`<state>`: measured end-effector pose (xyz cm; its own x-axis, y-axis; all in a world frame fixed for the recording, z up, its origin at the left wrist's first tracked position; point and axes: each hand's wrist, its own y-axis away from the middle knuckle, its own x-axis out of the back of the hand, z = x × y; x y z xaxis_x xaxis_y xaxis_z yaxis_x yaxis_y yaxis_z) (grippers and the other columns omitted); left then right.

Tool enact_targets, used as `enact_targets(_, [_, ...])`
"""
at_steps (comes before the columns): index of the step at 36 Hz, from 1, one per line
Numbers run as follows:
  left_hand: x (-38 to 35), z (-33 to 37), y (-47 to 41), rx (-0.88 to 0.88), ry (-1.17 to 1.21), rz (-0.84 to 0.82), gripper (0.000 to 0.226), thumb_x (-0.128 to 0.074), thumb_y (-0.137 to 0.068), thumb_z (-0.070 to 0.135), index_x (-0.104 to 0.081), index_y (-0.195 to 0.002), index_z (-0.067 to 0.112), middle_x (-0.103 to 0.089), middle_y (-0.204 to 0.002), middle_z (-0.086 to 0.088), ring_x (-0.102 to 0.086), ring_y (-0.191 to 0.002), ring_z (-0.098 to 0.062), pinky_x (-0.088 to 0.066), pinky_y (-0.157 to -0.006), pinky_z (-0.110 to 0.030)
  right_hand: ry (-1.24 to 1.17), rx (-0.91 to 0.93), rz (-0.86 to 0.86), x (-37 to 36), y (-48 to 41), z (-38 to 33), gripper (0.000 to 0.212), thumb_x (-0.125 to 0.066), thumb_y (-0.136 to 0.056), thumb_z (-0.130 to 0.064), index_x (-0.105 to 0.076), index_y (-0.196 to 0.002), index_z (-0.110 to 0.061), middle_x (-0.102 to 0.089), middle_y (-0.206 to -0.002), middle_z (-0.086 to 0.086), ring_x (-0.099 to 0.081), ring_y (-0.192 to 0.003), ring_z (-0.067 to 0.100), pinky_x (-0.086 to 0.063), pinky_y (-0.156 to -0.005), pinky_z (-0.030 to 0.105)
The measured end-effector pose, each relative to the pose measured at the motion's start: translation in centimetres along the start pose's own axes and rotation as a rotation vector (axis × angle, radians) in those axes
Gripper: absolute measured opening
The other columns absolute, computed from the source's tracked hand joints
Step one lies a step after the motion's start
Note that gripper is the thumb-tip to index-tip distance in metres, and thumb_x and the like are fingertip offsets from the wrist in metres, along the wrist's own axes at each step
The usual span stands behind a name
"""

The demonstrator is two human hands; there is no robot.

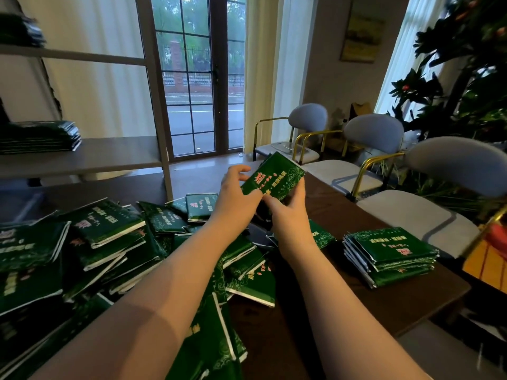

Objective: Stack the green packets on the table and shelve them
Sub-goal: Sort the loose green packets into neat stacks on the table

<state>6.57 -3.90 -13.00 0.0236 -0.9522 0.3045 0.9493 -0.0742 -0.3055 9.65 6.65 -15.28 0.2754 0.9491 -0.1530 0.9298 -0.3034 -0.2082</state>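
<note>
**A:** Item one, held stock?

**B:** A small batch of green packets (273, 178) is recorded above the far part of the table (384, 305), raised clear of it. The left hand (238, 193) is laid against the batch's left edge, fingers half curled and partly open, thumb side pressed to it. The right hand (290, 208) is closed under the lower right corner, thumb on the printed face. How many packets are in the batch cannot be told.

**A:** Orientation?

**B:** The long axis is tilted, running from lower left near the hands to upper right away from the body; the printed face is turned up toward the camera.

**A:** Item two, destinations?

**B:** A squared stack (389, 256) is listed on the table to the right of the hands and nearer the body, well apart from them. The right hand is judged the nearer. Shelves (82, 157) with packets already laid on them are listed to the far left, the left hand nearer.

**A:** Item three, unsorted stock?

**B:** A loose heap (104, 242) is entered under and left of the forearms, lying at all angles.

**A:** Governing relation?

**B:** If the batch is to be joined to the stack, it would need to be carried right and back and its axis levelled to match, it is judged.
</note>
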Motion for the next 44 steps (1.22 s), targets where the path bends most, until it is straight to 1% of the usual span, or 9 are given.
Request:
enact_targets(5, [0.0, 2.4, -0.4, 0.042, -0.119, -0.179, 0.045, -0.054, -0.097, 0.014, -0.042, -0.14, 0.02, -0.058, -0.118, 0.001, -0.058, -0.087, -0.003, -0.041, -0.061, -0.014, -0.078, 0.0, 0.075, 0.5, 0.3, -0.5, 0.047, -0.06, -0.089, 0.0, -0.05, -0.129, -0.022, -0.07, -0.108, 0.002, -0.07, -0.096, 0.014, -0.059, -0.082, 0.035])
enact_targets(9, [-0.1, 4.0, -0.1, 0.033, -0.262, -0.323, 0.007, -0.051, -0.098, 0.015, -0.057, -0.096, 0.017, -0.058, -0.081, 0.0, -0.05, -0.066, -0.007, -0.038, -0.05, -0.012, -0.08, -0.124, 0.185, 0.5, 0.5, -0.9, 0.031, -0.057, -0.09, -0.008, -0.056, -0.12, -0.014, -0.069, -0.108, 0.009, -0.069, -0.095, 0.025, -0.059, -0.083, 0.045])
enact_targets(14, [-1.2, 4.2, 1.1, 0.124, -0.256, -0.475, 0.021, -0.047, -0.099, 0.017, -0.053, -0.08, 0.015, -0.052, -0.077, -0.006, -0.048, -0.071, -0.017, -0.037, -0.062, -0.028, 0.1, -0.282, 0.302, 0.7, 1.0, -1.8, 0.039, -0.052, -0.076, -0.019, -0.057, -0.112, -0.005, -0.066, -0.11, 0.017, -0.064, -0.091, 0.031, -0.056, -0.074, 0.043])
enact_targets(20, [-2.5, 2.8, 2.1, 0.243, -0.312, -0.572, 0.022, -0.052, -0.096, 0.023, -0.063, -0.105, 0.007, -0.065, -0.101, -0.012, -0.061, -0.093, -0.024, -0.049, -0.077, -0.034, 0.679, -0.392, 0.338, 2.6, 2.3, -1.4, 0.044, -0.052, -0.095, -0.029, -0.047, -0.132, -0.005, -0.032, -0.146, 0.014, -0.034, -0.132, 0.034, -0.033, -0.11, 0.042])
enact_targets(26, [-2.4, 2.8, 2.3, 0.306, -0.327, -0.576, 0.016, -0.052, -0.096, 0.022, -0.063, -0.092, 0.011, -0.064, -0.093, -0.009, -0.058, -0.082, -0.02, -0.046, -0.071, -0.032, 0.84, -0.366, 0.299, 2.8, 2.8, -1.1, 0.05, -0.052, -0.096, -0.036, -0.046, -0.138, -0.009, -0.021, -0.154, 0.013, -0.024, -0.14, 0.033, -0.022, -0.115, 0.043])
enact_targets(31, [-2.5, 2.9, 2.1, 0.36, -0.263, -0.533, 0.011, -0.053, -0.094, 0.018, -0.06, -0.09, 0.01, -0.061, -0.087, -0.008, -0.056, -0.078, -0.02, -0.045, -0.068, -0.03, 0.624, -0.353, 0.248, 3.1, 2.4, -1.5, 0.041, -0.05, -0.096, -0.022, -0.044, -0.131, -0.001, -0.022, -0.147, 0.012, -0.053, -0.1, 0.027, -0.045, -0.082, 0.037])
enact_targets(36, [-3.0, 2.7, 2.1, 0.412, -0.158, -0.465, 0.01, -0.057, -0.09, 0.016, -0.061, -0.089, 0.007, -0.062, -0.084, -0.01, -0.058, -0.077, -0.022, -0.043, -0.07, -0.032, 0.52, -0.354, 0.239, 3.8, 2.7, -1.9, 0.04, -0.051, -0.095, -0.021, -0.046, -0.128, 0.002, -0.03, -0.138, 0.014, -0.043, -0.068, 0.014, -0.041, -0.07, 0.032])
enact_targets(40, [-3.2, 2.5, 2.2, 0.47, -0.059, -0.418, 0.018, -0.063, -0.087, 0.014, -0.06, -0.097, -0.001, -0.062, -0.081, -0.009, -0.058, -0.077, -0.021, -0.043, -0.065, -0.029, 0.6, -0.354, 0.233, 3.5, 3.0, -2.2, 0.045, -0.052, -0.094, -0.027, -0.05, -0.127, 0.003, -0.032, -0.139, 0.017, -0.052, -0.094, 0.027, -0.046, -0.087, 0.036])
enact_targets(44, [-3.0, 2.6, 2.2, 0.476, 0.037, -0.35, 0.004, -0.062, -0.088, 0.007, -0.061, -0.084, 0.007, -0.062, -0.082, -0.009, -0.057, -0.083, -0.02, -0.042, -0.07, -0.029, 0.763, -0.354, 0.241, 3.4, 2.9, -2.5, 0.053, -0.053, -0.09, -0.044, -0.057, -0.128, -0.007, -0.03, -0.147, 0.015, -0.033, -0.131, 0.036, -0.036, -0.108, 0.043])
